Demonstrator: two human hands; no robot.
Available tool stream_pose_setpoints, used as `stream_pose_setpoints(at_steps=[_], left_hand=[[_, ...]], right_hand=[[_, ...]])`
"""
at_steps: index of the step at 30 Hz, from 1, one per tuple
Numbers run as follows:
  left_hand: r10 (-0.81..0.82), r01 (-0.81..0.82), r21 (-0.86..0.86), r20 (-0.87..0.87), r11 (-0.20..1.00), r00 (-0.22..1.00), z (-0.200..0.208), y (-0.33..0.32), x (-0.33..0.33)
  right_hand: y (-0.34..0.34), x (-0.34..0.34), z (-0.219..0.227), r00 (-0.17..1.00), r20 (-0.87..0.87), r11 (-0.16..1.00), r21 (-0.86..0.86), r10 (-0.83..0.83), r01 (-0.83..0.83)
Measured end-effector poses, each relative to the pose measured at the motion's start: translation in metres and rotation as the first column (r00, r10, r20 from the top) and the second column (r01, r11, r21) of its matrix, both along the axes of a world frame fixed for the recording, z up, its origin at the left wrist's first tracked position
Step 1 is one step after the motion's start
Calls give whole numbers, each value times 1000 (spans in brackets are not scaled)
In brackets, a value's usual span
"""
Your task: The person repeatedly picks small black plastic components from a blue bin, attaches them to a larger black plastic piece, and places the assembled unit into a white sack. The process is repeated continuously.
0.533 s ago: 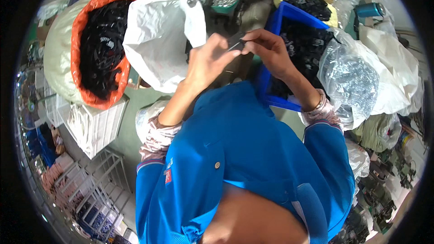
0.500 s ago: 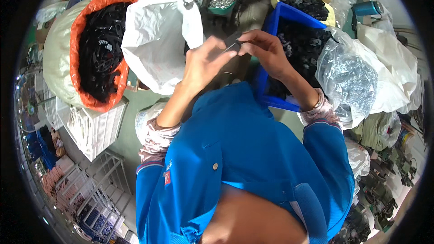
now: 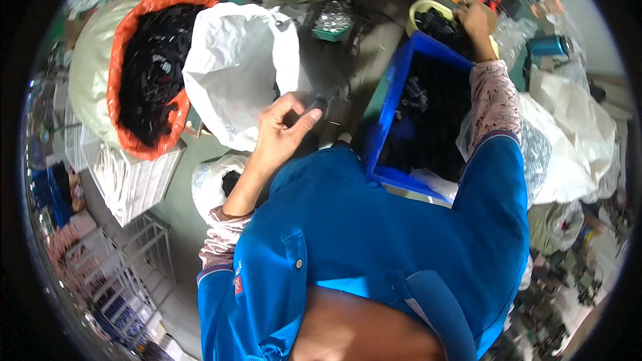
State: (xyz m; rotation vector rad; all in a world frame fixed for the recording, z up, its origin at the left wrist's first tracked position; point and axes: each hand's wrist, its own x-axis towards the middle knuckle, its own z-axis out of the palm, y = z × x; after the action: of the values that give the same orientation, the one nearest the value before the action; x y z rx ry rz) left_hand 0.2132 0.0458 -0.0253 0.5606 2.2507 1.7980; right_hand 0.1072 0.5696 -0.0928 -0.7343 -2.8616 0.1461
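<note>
My left hand (image 3: 284, 127) pinches a small black plastic part (image 3: 319, 104) between thumb and fingers, beside the mouth of a white sack (image 3: 224, 60). Far out to the right, my right hand (image 3: 476, 21) reaches over a pale yellow basin (image 3: 417, 11) of small black parts (image 3: 441, 27). Its fingertips are blurred and partly hidden, so what they touch does not show. Between my arms stands a blue crate (image 3: 386, 137) with more black parts inside.
An orange-rimmed sack (image 3: 120, 47) of black parts stands left of the white one. At the back is a green tray (image 3: 332, 33) of shiny small pieces. Plastic bags (image 3: 568, 140) and a teal bottle (image 3: 548, 45) lie right of the crate.
My hands were together at the small part. My right hand has left it and moved out to the yellow basin; my left keeps the part, slightly lower and nearer the white sack.
</note>
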Motion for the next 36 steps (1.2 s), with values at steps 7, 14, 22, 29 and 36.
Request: stream_pose_setpoints(at_steps=[7,14,22,29,36], left_hand=[[-49,53,83,-43,995,998,0,-25,-23],[-124,126,12,-97,992,987,10,-14,-62],[-212,216,-3,-199,976,957,20,-23,-89],[-268,252,-90,-367,963,891,27,-39,-109],[-364,298,-212,-459,931,810,29,-48,-133]], right_hand=[[6,7,8,984,-172,887,-462,-56,-30],[-195,74,112,922,-380,-53,-922,-73,-384],[-314,92,105,850,-523,-15,-852,66,-523],[-344,76,111,869,-482,89,-866,111,-492],[-362,59,108,880,-450,207,-856,150,-473]])
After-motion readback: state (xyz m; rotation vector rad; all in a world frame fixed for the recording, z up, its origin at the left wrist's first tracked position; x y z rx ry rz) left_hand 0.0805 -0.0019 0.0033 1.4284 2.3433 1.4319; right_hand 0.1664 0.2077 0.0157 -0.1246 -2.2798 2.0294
